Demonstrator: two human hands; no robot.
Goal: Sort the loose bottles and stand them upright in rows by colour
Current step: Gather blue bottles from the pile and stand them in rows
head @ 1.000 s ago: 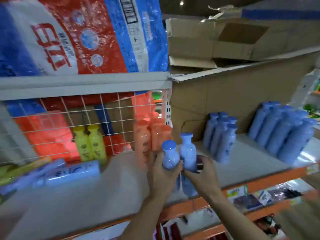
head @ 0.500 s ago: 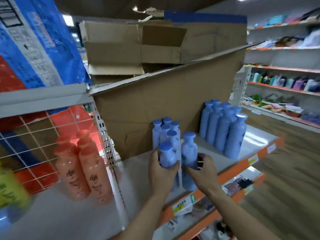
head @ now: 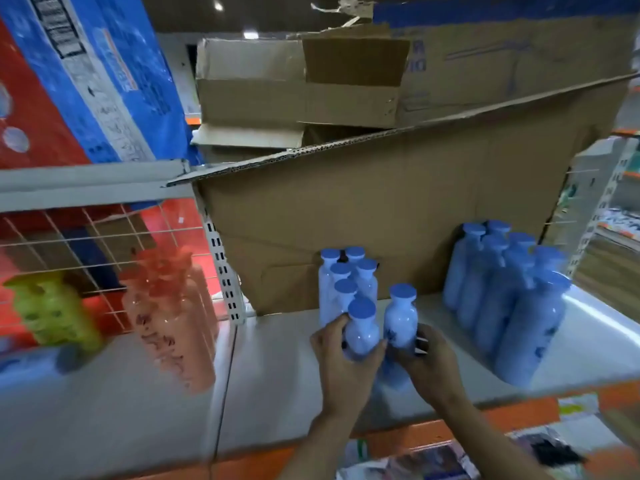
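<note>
Gripping one blue bottle each: left hand [head: 341, 362] has fingers curled round the left bottle [head: 360, 329], right hand [head: 427, 363] wraps the right bottle [head: 400, 318], both upright, side by side, near touching, over the grey shelf [head: 277, 375]. Small blue cluster [head: 341, 278] stands just beyond the left hand's fingers; bigger blue group [head: 502, 292] off to the right hand's outer side; orange bottles [head: 173, 317] and green ones [head: 52, 313] well left, blurred

Grey metal shelf [head: 284, 386] with orange front edge. Standing on it: cluster of pale blue plastic bottles [head: 341, 285] just behind hands, larger blue group [head: 502, 292] to right, blurred orange bottles [head: 173, 317] and yellow-green ones [head: 52, 313] to left.
</note>
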